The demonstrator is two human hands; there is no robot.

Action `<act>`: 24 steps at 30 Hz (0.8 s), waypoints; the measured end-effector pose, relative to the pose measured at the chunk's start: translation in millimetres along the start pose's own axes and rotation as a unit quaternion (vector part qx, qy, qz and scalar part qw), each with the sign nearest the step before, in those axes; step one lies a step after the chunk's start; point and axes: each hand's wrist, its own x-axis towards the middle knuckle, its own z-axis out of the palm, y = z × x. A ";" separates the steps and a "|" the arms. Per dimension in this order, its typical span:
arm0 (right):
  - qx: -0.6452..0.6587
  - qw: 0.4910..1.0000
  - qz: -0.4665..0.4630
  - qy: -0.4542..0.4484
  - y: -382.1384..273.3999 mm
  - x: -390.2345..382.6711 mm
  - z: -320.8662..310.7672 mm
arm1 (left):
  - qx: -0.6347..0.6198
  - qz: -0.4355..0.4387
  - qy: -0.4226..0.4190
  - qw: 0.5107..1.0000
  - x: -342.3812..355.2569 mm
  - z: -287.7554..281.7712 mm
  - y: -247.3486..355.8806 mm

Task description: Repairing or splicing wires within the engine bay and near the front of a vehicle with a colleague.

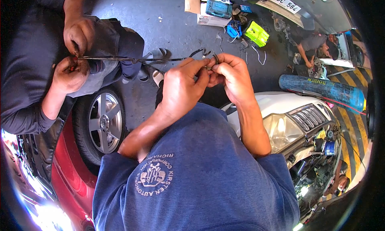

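My left hand (182, 80) is closed with thumb and fingertips on the end of a black cable (120, 58), whose tip is partly hidden by my fingers. My right hand (233, 76) pinches the same end beside it, where short dark wire loops stick up. The cable runs left, almost straight, to a co-worker's two hands, one upper (79, 34) and one lower (69, 76), gripping it by a small red bit. A thinner dark strand branches down from it left of my left hand.
A red car (80, 187) and a loose-looking alloy wheel (104, 121) are at lower left. A white car front (284, 131) is at right, below a blue cylinder (321, 92). Tool cases (256, 34) and boxes lie ahead on the floor (160, 18). Another person (317, 50) crouches at upper right.
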 end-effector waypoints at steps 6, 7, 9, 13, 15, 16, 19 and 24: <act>-0.095 0.993 -0.067 0.022 -11.8 -3.7 1.2 | -0.123 -0.066 -0.012 0.990 1.4 -8.7 -2.9; -0.150 0.981 -0.109 0.050 -14.4 -4.0 2.8 | -0.121 -0.074 -0.017 0.990 1.3 -12.5 -2.5; -0.253 0.951 -0.176 0.039 -21.9 -6.9 3.5 | -0.152 -0.132 -0.066 0.977 2.7 -20.6 -2.5; -0.426 0.862 -0.253 -0.108 -33.8 -8.3 -2.8 | -0.217 -0.143 -0.100 0.960 3.9 -29.0 -2.7; -0.429 0.847 -0.248 -0.194 -34.0 5.2 -6.6 | -0.237 -0.143 -0.124 0.953 3.8 -36.3 -5.2; -0.417 0.846 -0.236 -0.234 -33.3 10.0 -8.7 | -0.246 -0.144 -0.131 0.950 3.9 -39.4 -6.7; -0.343 0.881 -0.142 -0.292 -29.9 14.6 -12.8 | -0.224 -0.086 -0.122 0.963 1.0 -47.5 -10.4; -0.319 0.894 -0.069 -0.307 -38.3 12.6 -15.2 | -0.131 -0.051 -0.125 0.982 -3.2 -54.8 -11.5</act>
